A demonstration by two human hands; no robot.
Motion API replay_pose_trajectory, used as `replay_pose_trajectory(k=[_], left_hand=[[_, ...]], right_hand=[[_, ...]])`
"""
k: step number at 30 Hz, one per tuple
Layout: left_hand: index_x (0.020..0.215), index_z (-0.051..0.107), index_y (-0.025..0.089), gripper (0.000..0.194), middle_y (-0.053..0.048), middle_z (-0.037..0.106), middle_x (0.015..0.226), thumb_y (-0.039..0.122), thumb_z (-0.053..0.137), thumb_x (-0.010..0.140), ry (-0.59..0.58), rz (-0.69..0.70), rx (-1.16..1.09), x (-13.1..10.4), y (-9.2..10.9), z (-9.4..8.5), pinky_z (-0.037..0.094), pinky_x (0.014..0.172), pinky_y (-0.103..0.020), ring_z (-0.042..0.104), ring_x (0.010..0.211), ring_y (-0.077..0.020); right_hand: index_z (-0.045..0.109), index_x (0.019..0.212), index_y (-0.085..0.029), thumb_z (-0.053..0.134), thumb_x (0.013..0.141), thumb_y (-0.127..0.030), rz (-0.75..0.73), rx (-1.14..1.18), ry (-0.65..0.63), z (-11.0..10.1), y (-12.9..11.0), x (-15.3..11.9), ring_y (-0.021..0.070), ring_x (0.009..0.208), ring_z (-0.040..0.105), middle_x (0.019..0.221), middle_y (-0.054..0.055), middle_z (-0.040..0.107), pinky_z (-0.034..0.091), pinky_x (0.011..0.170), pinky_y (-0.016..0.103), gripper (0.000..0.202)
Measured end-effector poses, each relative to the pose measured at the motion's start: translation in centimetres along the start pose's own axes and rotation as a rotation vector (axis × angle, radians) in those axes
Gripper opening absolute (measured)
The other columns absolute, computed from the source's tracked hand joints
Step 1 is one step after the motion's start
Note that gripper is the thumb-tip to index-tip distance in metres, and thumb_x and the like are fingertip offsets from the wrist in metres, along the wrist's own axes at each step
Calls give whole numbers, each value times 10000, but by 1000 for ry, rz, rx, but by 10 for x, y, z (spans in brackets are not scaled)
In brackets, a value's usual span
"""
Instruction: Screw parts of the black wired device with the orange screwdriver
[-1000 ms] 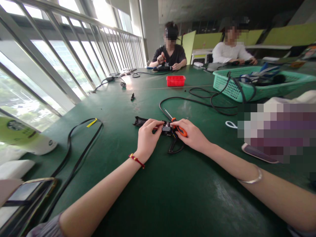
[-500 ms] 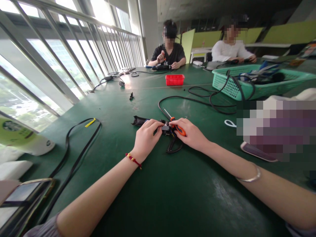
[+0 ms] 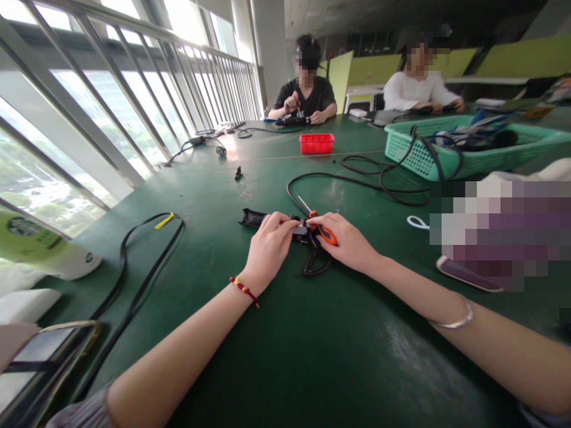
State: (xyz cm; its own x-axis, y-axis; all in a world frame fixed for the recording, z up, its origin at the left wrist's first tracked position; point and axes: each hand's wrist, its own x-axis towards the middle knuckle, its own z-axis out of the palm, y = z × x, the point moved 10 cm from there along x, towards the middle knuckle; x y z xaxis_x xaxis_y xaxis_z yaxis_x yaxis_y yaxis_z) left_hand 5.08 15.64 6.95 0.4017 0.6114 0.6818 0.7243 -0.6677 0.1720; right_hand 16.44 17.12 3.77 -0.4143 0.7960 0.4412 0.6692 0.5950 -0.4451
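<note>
An opened black electrical device (image 3: pixel 302 235) lies on the green table, with a small grey block and thin coloured wires showing in its middle. Its long black casing (image 3: pixel 252 218) points left, and a curved black part bends toward me. My left hand (image 3: pixel 270 246) lies over the device, thumb and fingertips pinched together at its inner parts and covering some of them. In my right hand (image 3: pixel 342 238) is an orange-and-black screwdriver (image 3: pixel 326 233), its metal shaft pointing away from me; the fingertips also reach the device's middle. Whatever tiny piece lies between the fingertips is hidden.
Beyond the device are a red tray (image 3: pixel 316 144), a small black part (image 3: pixel 238 173) and a black cable (image 3: pixel 307 174). A green basket (image 3: pixel 405 156) of tools stands right. A cup (image 3: pixel 49 252), a phone (image 3: pixel 40 356) and a black strap (image 3: pixel 129 297) lie left. Two people sit opposite.
My left hand has shifted slightly, with its fingertips drawn closer together at the device's middle. My right hand still holds the screwdriver in nearly the same place.
</note>
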Motion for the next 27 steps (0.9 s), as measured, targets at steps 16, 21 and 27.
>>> replay_pose_trajectory(k=[16,21,27], left_hand=[[1004,654,169,243,-55,568,889,174,439,892,2,36,53,-1,2,2,471,729,-262,520,818,-150],[1059,636,189,265,-54,559,911,183,446,875,-58,6,122,-1,2,6,465,720,-269,529,822,-155],[949,583,162,204,-48,564,909,122,447,803,-126,-94,152,-1,2,6,452,707,-270,544,791,-156]], right_hand=[[519,1152,-215,485,794,-158,4,-6,3,-1,0,0,206,987,508,1021,60,569,446,875,361,364],[522,1159,-209,483,802,-159,4,-15,-3,0,0,0,209,986,505,1025,63,571,450,875,370,363],[521,1156,-218,463,825,-153,26,-32,10,-1,0,0,205,1012,511,1065,62,569,455,879,362,342]])
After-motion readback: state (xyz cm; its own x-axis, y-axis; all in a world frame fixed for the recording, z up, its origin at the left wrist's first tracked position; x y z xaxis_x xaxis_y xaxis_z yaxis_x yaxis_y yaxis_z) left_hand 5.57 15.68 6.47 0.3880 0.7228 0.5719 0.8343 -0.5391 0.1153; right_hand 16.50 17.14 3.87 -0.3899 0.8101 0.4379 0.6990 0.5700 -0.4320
